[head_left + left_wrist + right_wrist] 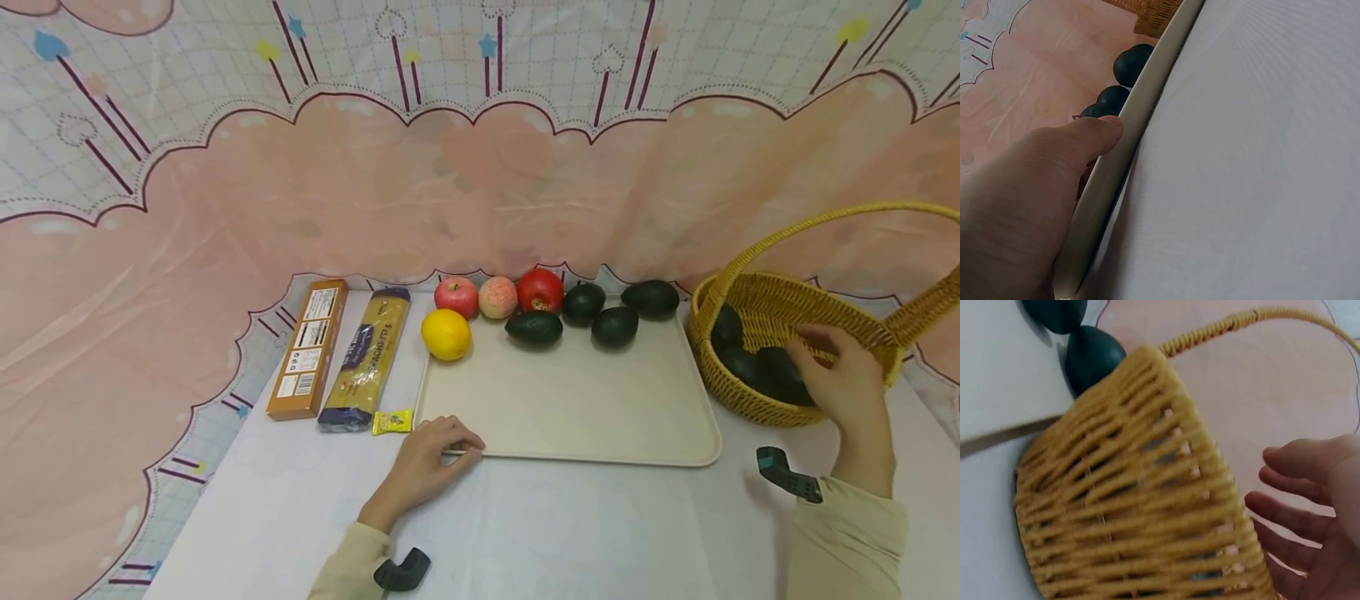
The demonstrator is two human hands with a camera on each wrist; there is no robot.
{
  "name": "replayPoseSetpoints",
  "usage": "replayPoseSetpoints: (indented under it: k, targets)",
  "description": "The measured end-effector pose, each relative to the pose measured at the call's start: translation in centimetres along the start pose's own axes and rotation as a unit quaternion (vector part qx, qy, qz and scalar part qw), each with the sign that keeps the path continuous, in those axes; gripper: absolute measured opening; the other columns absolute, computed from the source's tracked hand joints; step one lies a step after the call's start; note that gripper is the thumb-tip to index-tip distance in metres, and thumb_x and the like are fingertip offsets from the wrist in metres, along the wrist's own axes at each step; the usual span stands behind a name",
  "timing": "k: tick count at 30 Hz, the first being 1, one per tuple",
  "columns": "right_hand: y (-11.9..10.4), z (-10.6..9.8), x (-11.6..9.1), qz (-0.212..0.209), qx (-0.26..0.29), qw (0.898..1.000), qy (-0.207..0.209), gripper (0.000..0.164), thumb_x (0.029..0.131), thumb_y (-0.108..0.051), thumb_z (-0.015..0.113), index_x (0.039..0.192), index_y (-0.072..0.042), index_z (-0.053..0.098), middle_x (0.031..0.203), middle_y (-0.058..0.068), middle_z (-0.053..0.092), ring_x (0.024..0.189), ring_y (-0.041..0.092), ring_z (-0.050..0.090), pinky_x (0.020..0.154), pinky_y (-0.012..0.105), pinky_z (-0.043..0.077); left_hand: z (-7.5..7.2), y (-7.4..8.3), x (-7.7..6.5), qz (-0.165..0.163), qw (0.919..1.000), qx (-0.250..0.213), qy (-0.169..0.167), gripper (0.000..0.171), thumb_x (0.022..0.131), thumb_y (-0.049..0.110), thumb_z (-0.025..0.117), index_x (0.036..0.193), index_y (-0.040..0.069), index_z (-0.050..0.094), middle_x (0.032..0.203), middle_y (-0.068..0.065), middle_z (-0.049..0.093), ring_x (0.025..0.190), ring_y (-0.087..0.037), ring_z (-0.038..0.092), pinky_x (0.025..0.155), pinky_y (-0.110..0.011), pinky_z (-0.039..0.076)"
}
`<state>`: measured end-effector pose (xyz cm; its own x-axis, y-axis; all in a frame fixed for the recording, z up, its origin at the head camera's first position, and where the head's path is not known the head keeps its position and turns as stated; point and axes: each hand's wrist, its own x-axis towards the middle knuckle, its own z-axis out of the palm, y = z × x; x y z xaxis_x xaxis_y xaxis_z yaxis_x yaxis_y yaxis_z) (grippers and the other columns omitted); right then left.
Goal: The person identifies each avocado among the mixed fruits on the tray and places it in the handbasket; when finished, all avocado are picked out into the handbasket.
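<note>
My right hand hovers over the wicker basket with fingers loosely bent and nothing between them; the right wrist view shows these fingers apart beside the rim. Dark green avocados lie inside the basket, partly hidden by the weave and the hand. The left hand rests at the front left edge of the beige tray. Its thumb lies over the tray's rim in the left wrist view, with the other fingers mostly hidden. Several more avocados sit along the tray's back part.
Near the tray's back left are a lemon, an apple, a peach and a tomato. Further left lie a spaghetti packet, an orange-brown box and a small yellow wrapper. The basket's handle arches high.
</note>
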<state>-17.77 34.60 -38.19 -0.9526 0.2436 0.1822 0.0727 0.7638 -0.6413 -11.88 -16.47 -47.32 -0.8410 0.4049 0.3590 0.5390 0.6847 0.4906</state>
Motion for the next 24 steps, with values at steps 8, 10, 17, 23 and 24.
replayPoseSetpoints:
  k: [8,10,17,23,24]
  targets:
    - [-1.9,1.2,-0.2,-0.046,0.064,0.994,0.071,0.038,0.093,-0.032,0.054,0.119,-0.003,0.058,0.090,-0.038,0.043,0.085,-0.022,0.040,0.072,-0.003,0.031,0.1,-0.1,0.0,-0.012,0.9999,-0.005,-0.011,0.012,0.084,0.030,0.070,0.095,0.034,0.068,0.087,0.024,0.059,0.079,0.006,0.052,0.072,-0.020,0.039]
    - [-2.3,1.5,-0.3,-0.057,0.075,0.992,0.079,0.037,0.093,-0.030,0.055,0.117,-0.003,0.059,0.089,-0.040,0.043,0.084,-0.022,0.042,0.072,-0.002,0.032,0.2,-0.1,0.0,-0.016,0.9997,-0.008,-0.017,0.012,0.085,0.030,0.070,0.096,0.034,0.067,0.087,0.024,0.059,0.079,0.005,0.052,0.072,-0.020,0.039]
    - [-3.7,2.9,-0.5,-0.102,0.097,0.987,0.081,0.029,0.094,-0.025,0.056,0.113,-0.005,0.062,0.088,-0.040,0.048,0.080,-0.021,0.047,0.071,0.000,0.035,0.1,0.3,-0.1,-0.023,0.9995,-0.005,-0.022,0.011,0.085,0.031,0.070,0.095,0.034,0.067,0.087,0.024,0.059,0.079,0.005,0.051,0.072,-0.020,0.039]
    - [-4.9,4.1,-0.6,-0.139,0.102,0.984,0.055,0.027,0.094,-0.025,0.056,0.113,-0.006,0.062,0.092,-0.038,0.049,0.085,-0.019,0.046,0.074,0.005,0.035,-0.1,0.3,-0.1,-0.027,0.9993,0.000,-0.024,0.011,0.085,0.032,0.069,0.095,0.036,0.067,0.087,0.025,0.058,0.079,0.005,0.050,0.071,-0.020,0.039]
    - [-5.2,4.3,-0.6,-0.147,0.103,0.982,0.054,0.027,0.094,-0.024,0.057,0.113,-0.006,0.063,0.091,-0.036,0.050,0.085,-0.018,0.047,0.074,0.005,0.036,-0.1,0.2,-0.1,-0.027,0.9994,0.002,-0.024,0.011,0.085,0.032,0.069,0.095,0.036,0.067,0.087,0.025,0.058,0.079,0.005,0.050,0.071,-0.020,0.039]
